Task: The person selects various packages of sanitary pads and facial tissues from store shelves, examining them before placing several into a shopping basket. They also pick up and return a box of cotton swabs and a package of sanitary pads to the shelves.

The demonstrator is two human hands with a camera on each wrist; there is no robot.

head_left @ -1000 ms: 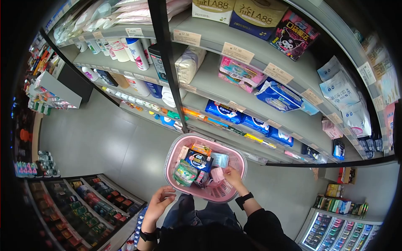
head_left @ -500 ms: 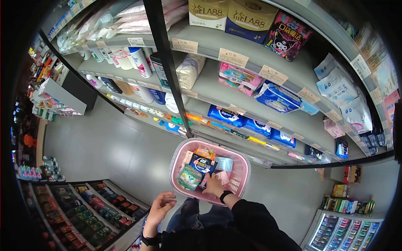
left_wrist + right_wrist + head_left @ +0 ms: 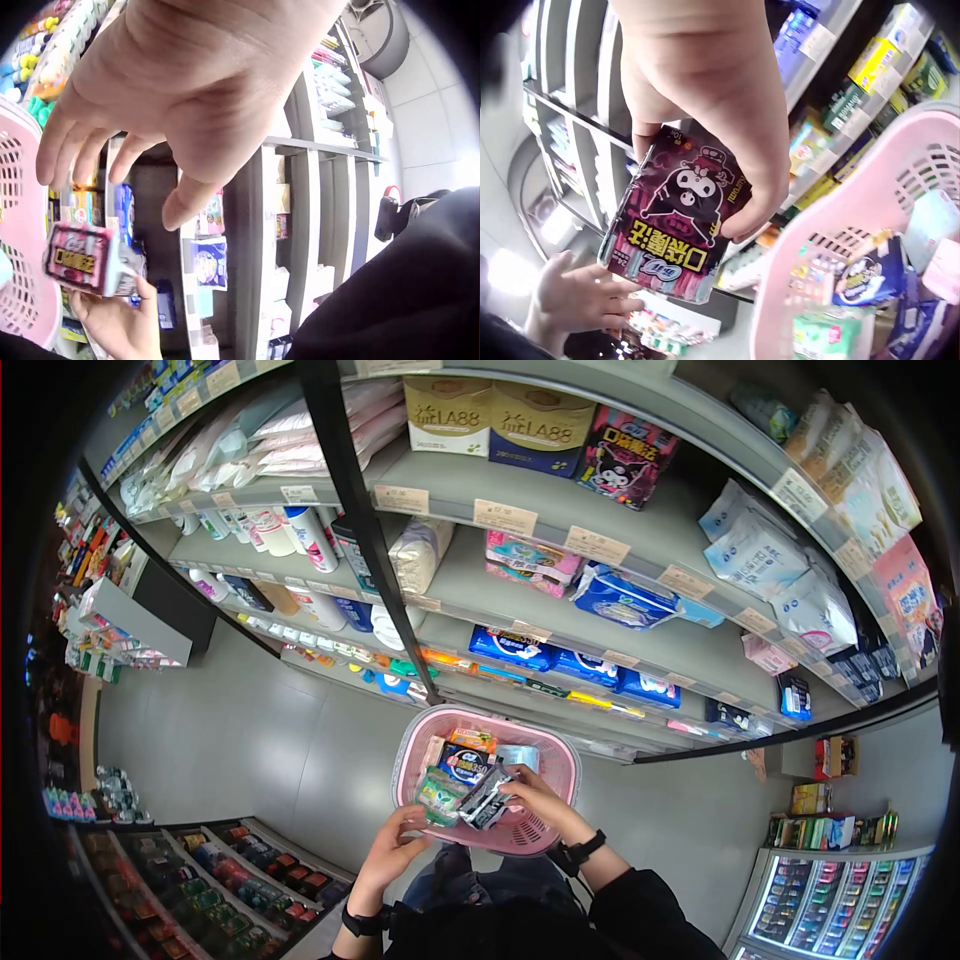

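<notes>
The right hand (image 3: 542, 804) is pinching the printed packet (image 3: 676, 217) by opposite edges above the pink basket (image 3: 567, 768), seemingly leaving its front uncovered. The left hand (image 3: 391, 850) is hovering beside the basket, fingers loosely spread and empty, apparently keeping clear.

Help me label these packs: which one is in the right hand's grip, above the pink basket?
The dark pack with the cartoon face, held by the right hand; the green pack and the navy pack lie in the pink basket.
</notes>
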